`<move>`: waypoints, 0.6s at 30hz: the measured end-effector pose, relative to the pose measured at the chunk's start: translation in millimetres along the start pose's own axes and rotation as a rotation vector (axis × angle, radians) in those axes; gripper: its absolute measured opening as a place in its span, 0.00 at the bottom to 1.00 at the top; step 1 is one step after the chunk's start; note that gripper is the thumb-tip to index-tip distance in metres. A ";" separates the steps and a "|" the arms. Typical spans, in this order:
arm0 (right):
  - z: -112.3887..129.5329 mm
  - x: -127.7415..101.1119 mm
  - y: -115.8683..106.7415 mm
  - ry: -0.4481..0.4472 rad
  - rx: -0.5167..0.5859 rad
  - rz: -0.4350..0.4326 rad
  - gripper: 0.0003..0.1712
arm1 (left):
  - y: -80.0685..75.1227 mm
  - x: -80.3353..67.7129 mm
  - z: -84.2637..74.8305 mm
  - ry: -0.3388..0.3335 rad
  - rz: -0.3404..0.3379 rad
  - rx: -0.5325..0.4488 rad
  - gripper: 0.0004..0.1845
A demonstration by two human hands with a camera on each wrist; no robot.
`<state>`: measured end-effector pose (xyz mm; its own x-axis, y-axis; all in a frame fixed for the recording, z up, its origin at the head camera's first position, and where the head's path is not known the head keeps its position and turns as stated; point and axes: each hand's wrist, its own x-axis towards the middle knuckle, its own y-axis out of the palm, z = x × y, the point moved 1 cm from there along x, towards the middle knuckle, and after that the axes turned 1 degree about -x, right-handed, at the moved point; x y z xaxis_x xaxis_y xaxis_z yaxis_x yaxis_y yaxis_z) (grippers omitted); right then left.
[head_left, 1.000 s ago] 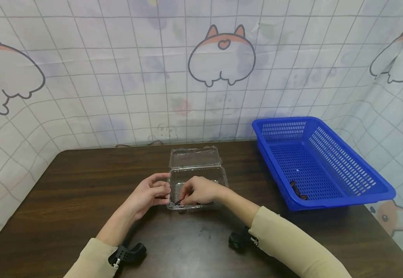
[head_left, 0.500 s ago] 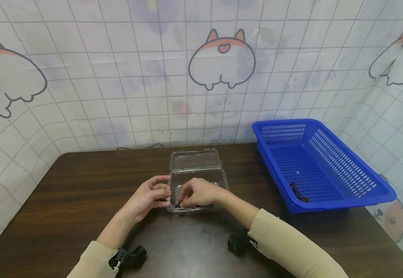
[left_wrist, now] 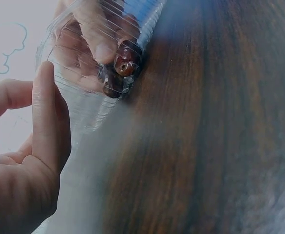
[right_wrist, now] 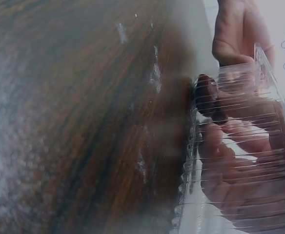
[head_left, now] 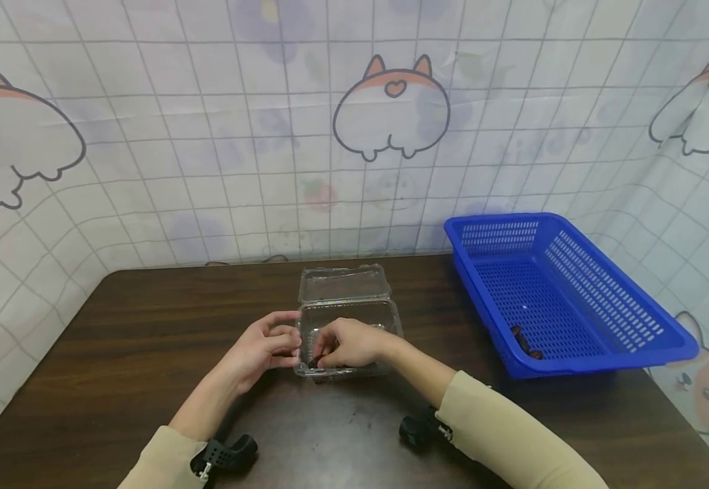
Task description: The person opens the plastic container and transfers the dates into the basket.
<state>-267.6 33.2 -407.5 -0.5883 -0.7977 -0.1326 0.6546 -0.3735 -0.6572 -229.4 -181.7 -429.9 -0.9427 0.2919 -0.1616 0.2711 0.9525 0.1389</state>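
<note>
A clear plastic clamshell box stands on the table with its lid folded back. My left hand rests against the box's left side, a fingertip right at the rim in the left wrist view. My right hand reaches into the near left corner of the box, fingers pinching a glossy dark-brown date. Another date lies beside it, close to the clear wall. In the right wrist view, dates show through the ribbed plastic near the fingertips. From the head camera, the right hand mostly hides them.
At the right stands a blue perforated basket with a few dates in its near left corner. The dark wooden table runs back to a patterned wall covering. Each wrist carries a black camera mount.
The head view has tilted slightly, so everything sits a little lower. Both hands keep nearly the same place at the box; the right fingers shift slightly over the dates in the corner.
</note>
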 end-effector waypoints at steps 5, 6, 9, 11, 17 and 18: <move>2.2 0.0 -0.7 0.007 -0.001 0.018 0.03 | -1.3 -0.2 -0.2 0.012 0.008 0.006 0.31; 2.4 0.1 -0.7 0.007 0.001 0.020 0.03 | -1.5 -0.2 0.2 0.010 0.004 0.005 0.30; 2.2 0.2 -0.5 0.006 0.001 0.019 0.04 | -1.9 0.0 1.0 0.009 0.002 0.005 0.30; 1.2 -0.1 -0.3 0.009 0.002 0.012 0.05 | -1.6 0.2 1.7 0.002 -0.004 0.000 0.30; -1.1 -3.6 -1.2 0.033 0.033 -0.017 0.05 | 0.2 0.2 1.4 0.004 -0.002 -0.002 0.30; -1.3 -4.2 -1.6 0.036 0.038 -0.022 0.06 | 0.3 0.2 1.4 0.007 0.000 0.001 0.30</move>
<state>-266.7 37.7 -406.9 -0.6188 -0.7720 -0.1456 0.6589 -0.4090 -0.6313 -229.2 -181.2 -431.2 -0.9439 0.2916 -0.1549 0.2716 0.9525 0.1378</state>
